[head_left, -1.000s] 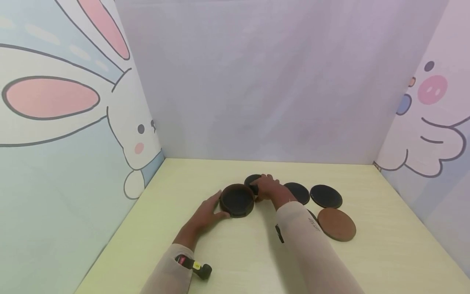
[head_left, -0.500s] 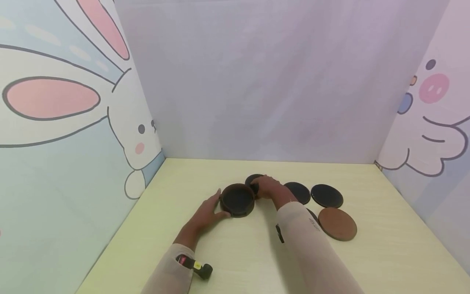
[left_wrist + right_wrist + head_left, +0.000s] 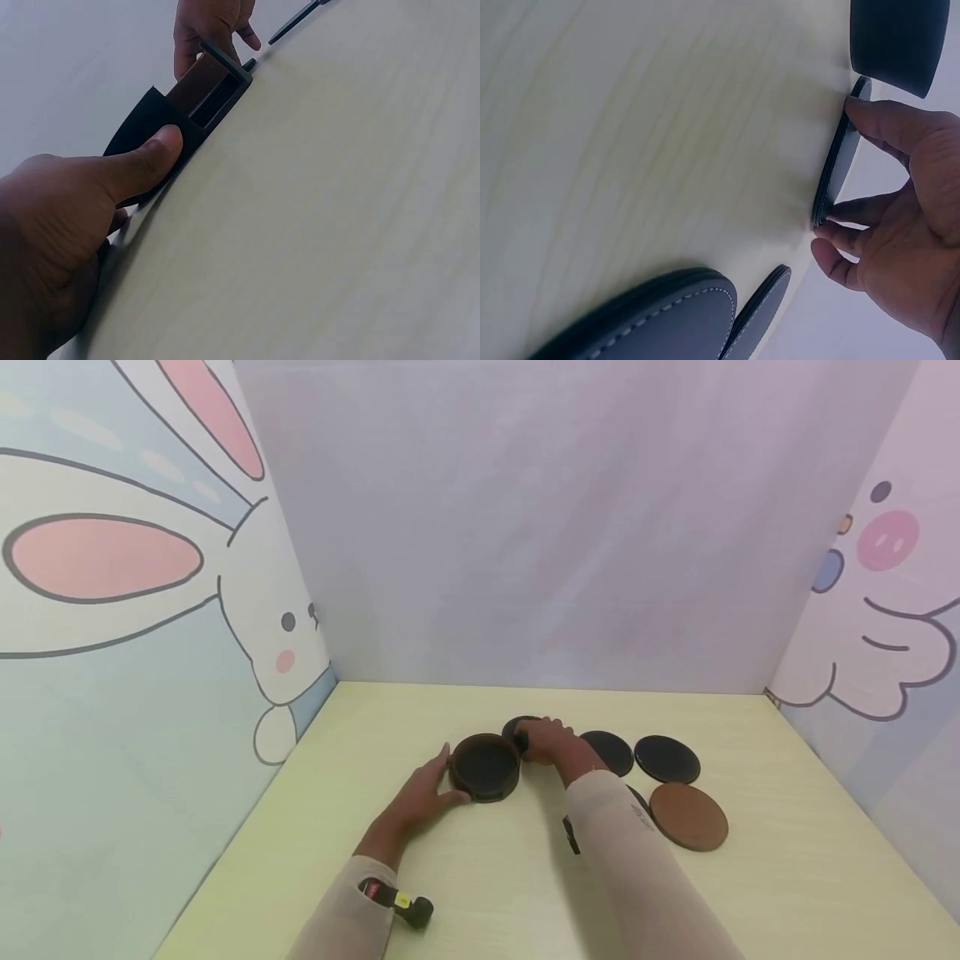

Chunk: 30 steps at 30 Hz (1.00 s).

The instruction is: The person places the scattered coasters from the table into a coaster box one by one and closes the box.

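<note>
Across the pale tabletop, one black coaster is set just beside the round holder. Its edges are pinched by the right hand; the holder is gripped by the left hand. Being thin-edged, the coaster could be dropped, or the adjacent holder bumped; other discs could be brushed by the sleeve.

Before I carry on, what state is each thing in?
Round holder: upright, open-topped, held by left hand.
Black disc beside holder: edges pinched by right hand.
Middle black disc: flat on table.
Rightmost black disc: flat on table.
Brown disc: flat on table.
Black disc by right sleeve: mostly hidden, can't tell.
</note>
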Available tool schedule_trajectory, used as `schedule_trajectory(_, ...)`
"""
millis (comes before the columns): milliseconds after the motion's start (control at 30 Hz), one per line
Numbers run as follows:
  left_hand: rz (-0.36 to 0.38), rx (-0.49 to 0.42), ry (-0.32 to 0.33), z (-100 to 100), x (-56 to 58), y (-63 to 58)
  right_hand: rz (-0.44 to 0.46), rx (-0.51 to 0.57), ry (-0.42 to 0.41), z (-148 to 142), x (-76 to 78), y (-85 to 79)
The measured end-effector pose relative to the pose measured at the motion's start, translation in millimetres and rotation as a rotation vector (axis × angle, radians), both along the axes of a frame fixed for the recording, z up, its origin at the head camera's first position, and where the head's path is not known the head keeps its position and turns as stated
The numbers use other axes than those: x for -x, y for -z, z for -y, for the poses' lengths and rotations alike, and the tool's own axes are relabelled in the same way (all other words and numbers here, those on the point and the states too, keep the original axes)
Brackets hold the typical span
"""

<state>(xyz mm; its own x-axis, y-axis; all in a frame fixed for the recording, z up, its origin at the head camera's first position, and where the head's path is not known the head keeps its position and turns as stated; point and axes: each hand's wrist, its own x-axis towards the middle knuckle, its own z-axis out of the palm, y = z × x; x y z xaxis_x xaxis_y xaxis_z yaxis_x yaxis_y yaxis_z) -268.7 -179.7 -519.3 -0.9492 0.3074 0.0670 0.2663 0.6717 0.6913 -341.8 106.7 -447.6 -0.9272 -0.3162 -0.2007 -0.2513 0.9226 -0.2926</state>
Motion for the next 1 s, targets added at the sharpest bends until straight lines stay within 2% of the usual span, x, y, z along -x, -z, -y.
schedule_trajectory(100, -0.005, -0.006, -0.001, 0, -0.2, 0.2, 0.003, 0.001, 0.008, 0, -0.9, 0.8)
schedule_trajectory(133, -0.002, -0.006, -0.002, 0, -0.3, 0.2, -0.003, 0.005, 0.007, -2, 2.8, 6.8)
schedule_trajectory(333, -0.003, -0.005, -0.002, 0, -1.8, 0.2, 0.027, 0.070, 0.022, -4, 2.4, 11.7)
schedule_trajectory(367, -0.004, -0.003, -0.003, 0, -1.9, 0.0, 0.037, 0.079, 0.030, -3, -1.8, 6.9)
schedule_trajectory(633, 0.015, 0.016, -0.014, -1, -2.0, -0.9, 0.011, 0.024, 0.014, -3, -4.3, 7.0)
schedule_trajectory(800, -0.003, 0.009, -0.008, 0, -1.8, -0.7, -0.023, -0.005, -0.016, -3, -2.3, 6.0)
schedule_trajectory(1000, -0.004, 0.020, -0.007, 1, -2.2, -0.2, -0.037, 0.036, -0.003, -4, -1.0, 7.5)
